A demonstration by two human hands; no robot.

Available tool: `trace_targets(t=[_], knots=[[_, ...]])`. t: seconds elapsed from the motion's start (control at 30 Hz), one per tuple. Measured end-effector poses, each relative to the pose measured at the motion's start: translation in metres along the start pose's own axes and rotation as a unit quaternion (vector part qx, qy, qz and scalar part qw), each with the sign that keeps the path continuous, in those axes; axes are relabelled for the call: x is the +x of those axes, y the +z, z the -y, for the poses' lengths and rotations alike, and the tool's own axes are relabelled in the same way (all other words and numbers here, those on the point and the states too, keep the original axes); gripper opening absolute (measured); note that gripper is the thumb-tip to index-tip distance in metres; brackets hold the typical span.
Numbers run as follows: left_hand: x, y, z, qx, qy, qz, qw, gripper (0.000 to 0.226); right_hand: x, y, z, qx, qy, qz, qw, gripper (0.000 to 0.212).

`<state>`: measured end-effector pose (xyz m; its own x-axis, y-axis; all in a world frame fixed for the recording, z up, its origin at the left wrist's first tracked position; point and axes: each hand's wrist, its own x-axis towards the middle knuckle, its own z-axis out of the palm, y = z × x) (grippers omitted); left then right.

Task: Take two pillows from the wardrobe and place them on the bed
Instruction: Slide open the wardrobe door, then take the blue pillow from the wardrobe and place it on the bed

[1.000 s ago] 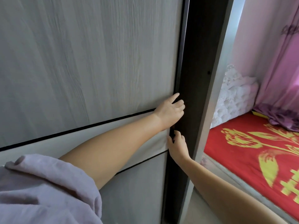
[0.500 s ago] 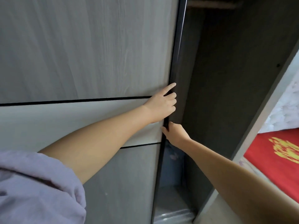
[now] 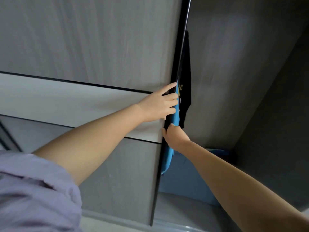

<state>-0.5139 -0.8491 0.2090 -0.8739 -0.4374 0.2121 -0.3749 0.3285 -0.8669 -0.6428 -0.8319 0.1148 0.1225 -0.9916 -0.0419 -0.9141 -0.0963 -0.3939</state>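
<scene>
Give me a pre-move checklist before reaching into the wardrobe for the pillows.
1. Left hand on the door edge: ok, fingers wrap the dark frame.
2. Right hand on the door edge below it: ok.
3. Opening wide enough to reach in: ok, the interior shows.
4. Pillows located: cannot tell, only a pale bundle low down.
5. Clothes clear of the door edge: not ok, the blue garment and the black shirt hang right at the edge.
6. Hands free to grab: not ok, both are on the door.
</scene>
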Motion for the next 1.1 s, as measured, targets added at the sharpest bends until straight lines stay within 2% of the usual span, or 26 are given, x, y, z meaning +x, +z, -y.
trace_targets(t=[0.03, 0.2, 0.3, 0.33, 0.4, 0.5, 0.53, 0.57, 0.73, 0.8, 0.87, 0.93, 0.97, 1.03, 1.1], knots=[[-0.01, 0.004, 0.005, 0.007, -0.003, 0.006, 1.0, 0.023, 0.01, 0.005, 0.006, 0.04, -0.011, -0.02, 0.999, 0.026], [-0.056, 0.026, 0.026, 0.018, 0.004, 0.016, 1.0, 0.028, 0.022, 0.023, 0.057, -0.014, -0.041, -0.003, 0.999, 0.036], [-0.08, 0.036, 0.037, 0.018, 0.0, 0.017, 1.0, 0.028, 0.025, 0.032, 0.088, -0.042, -0.025, 0.008, 0.999, 0.03], [-0.088, 0.04, 0.04, 0.017, -0.002, 0.017, 1.0, 0.029, 0.023, 0.035, 0.099, -0.034, -0.001, 0.002, 0.999, 0.038], [-0.101, 0.045, 0.045, 0.015, -0.007, 0.021, 1.0, 0.031, 0.023, 0.04, 0.114, -0.063, -0.012, 0.005, 0.998, 0.058], [-0.119, 0.049, 0.051, 0.014, -0.02, 0.032, 0.999, 0.031, 0.033, 0.051, 0.131, -0.111, -0.042, 0.012, 0.993, 0.048], [-0.124, 0.05, 0.053, 0.015, -0.024, 0.034, 0.999, 0.03, 0.031, 0.049, 0.138, -0.112, -0.026, 0.019, 0.993, 0.044], [-0.128, 0.05, 0.054, 0.014, -0.028, 0.037, 0.999, 0.028, 0.036, 0.053, 0.142, -0.118, -0.033, 0.002, 0.992, 0.047], [-0.135, 0.048, 0.05, -0.004, -0.045, 0.041, 0.998, 0.022, 0.041, 0.06, 0.148, -0.196, -0.065, 0.017, 0.978, 0.052], [-0.134, 0.046, 0.048, -0.003, -0.054, 0.051, 0.997, 0.026, 0.037, 0.059, 0.144, -0.157, -0.056, 0.005, 0.986, 0.053], [-0.133, 0.042, 0.046, -0.005, -0.063, 0.056, 0.996, 0.03, 0.03, 0.058, 0.128, -0.131, -0.055, 0.018, 0.99, 0.045], [-0.13, 0.038, 0.039, -0.012, -0.064, 0.056, 0.996, 0.032, 0.02, 0.053, 0.096, -0.097, -0.031, 0.026, 0.994, 0.03], [-0.127, 0.037, 0.032, -0.024, -0.057, 0.052, 0.997, 0.03, 0.013, 0.049, 0.075, -0.082, -0.009, 0.024, 0.996, 0.033], [-0.113, 0.037, 0.006, -0.078, -0.033, 0.029, 0.996, 0.024, -0.003, 0.043, 0.027, -0.091, 0.034, 0.013, 0.995, 0.038], [-0.09, 0.036, -0.031, -0.171, -0.018, 0.038, 0.984, 0.026, -0.021, 0.035, -0.023, -0.092, 0.077, -0.007, 0.993, 0.035]])
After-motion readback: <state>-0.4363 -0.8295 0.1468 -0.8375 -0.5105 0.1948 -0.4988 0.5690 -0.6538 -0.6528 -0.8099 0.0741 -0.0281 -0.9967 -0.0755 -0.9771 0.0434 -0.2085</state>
